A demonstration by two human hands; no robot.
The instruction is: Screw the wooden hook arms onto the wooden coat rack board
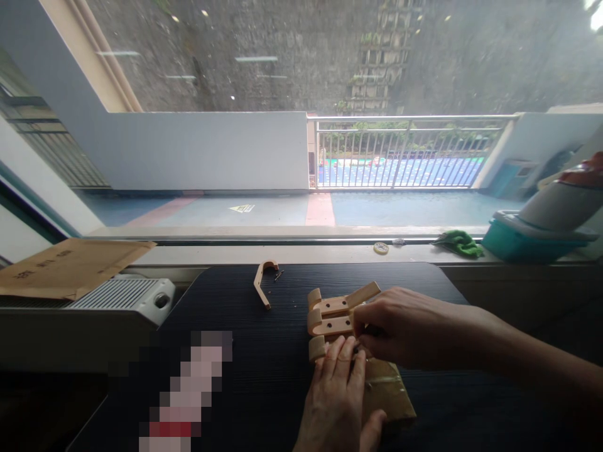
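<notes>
A wooden piece with several hook-shaped arms (330,314) lies on the dark table (264,376), its flat board (389,392) reaching toward me. My left hand (340,398) rests flat on the board, fingers stretched forward to the nearest hook. My right hand (407,326) comes in from the right, its fingers pinched together at the hooks' base on something I cannot make out. A single loose wooden hook (262,280) lies apart at the table's far side, with a small dark screw (279,274) beside it.
A white radiator (125,295) and a cardboard envelope (66,267) sit at the left. On the window sill lie a tape roll (380,248), a green cloth (461,243) and a teal box (532,242). A blurred-out patch (188,395) covers the table's near left.
</notes>
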